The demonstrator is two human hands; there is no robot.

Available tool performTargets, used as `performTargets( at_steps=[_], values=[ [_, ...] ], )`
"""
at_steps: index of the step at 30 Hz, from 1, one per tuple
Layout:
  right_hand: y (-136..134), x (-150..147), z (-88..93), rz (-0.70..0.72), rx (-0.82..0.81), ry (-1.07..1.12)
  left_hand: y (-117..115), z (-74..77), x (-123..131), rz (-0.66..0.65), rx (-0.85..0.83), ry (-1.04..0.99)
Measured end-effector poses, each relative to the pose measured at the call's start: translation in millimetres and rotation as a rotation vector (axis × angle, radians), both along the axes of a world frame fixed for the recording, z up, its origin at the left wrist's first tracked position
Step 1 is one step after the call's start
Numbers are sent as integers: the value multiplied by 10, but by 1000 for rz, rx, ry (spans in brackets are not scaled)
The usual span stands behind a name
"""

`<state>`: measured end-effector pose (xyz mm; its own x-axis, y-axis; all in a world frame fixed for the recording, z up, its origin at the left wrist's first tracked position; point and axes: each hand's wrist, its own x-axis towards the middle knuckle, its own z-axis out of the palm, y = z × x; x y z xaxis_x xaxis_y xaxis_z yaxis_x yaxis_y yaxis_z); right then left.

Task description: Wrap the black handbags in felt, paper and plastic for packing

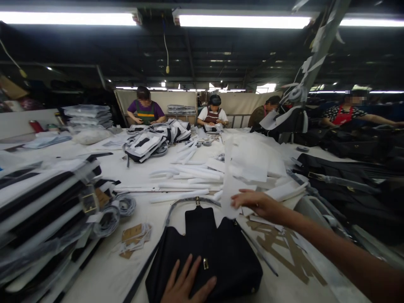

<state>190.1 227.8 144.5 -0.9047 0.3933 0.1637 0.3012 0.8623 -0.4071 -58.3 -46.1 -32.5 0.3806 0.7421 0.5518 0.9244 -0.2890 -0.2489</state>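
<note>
A black handbag (217,248) with a gold clasp lies flat on the white table in front of me, its grey-wrapped handle arching away at the far side. My left hand (186,284) rests flat on the bag's near edge, fingers spread. My right hand (252,203) reaches across the bag's far right corner and pinches a sheet of thin white paper (235,181) that stands up from a pile. Brown cardboard tags (134,237) lie left of the bag.
Stacked wrapped bags (44,210) fill the left edge, dark bags (347,185) the right. Rolled white paper strips (189,176) and paper sheets cover the table middle. Brown cardboard cut-outs (284,248) lie under my right forearm. Several people work at the far end.
</note>
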Motion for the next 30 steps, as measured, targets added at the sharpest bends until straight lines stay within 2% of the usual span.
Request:
performTargets(
  at_steps=[2, 3, 7, 9, 11, 14, 16, 20, 22, 24, 30],
  values=[
    [-289, -1, -73, 201, -99, -154, -58, 78, 8, 27, -88, -61],
    [-387, 10, -84, 240, -146, -215, -84, 117, 22, 45, -144, -100],
    [-579, 2, 15, 124, -239, -278, -150, 279, 86, 21, -312, -169],
    [-671, -100, 75, 54, -181, -311, -165, 359, 106, 25, -363, -190],
    [-811, -273, 77, -39, -49, -383, -175, 420, 120, 39, -406, -223],
    [-1052, -569, -61, -193, 185, -446, -186, 447, 128, 42, -429, -268],
    [-1159, -715, -226, -191, 266, -408, -190, 422, 123, 37, -426, -291],
    [-1154, -802, -579, -42, 187, -393, -191, 351, 106, 22, -417, -328],
    [-1092, -779, -692, -7, 142, -426, -190, 339, 104, 21, -421, -341],
    [-1042, -745, -737, 12, 128, -437, -189, 344, 105, 20, -426, -351],
    [-1058, -657, -706, 28, 120, -443, -190, 352, 113, 26, -447, -360]
  ],
)
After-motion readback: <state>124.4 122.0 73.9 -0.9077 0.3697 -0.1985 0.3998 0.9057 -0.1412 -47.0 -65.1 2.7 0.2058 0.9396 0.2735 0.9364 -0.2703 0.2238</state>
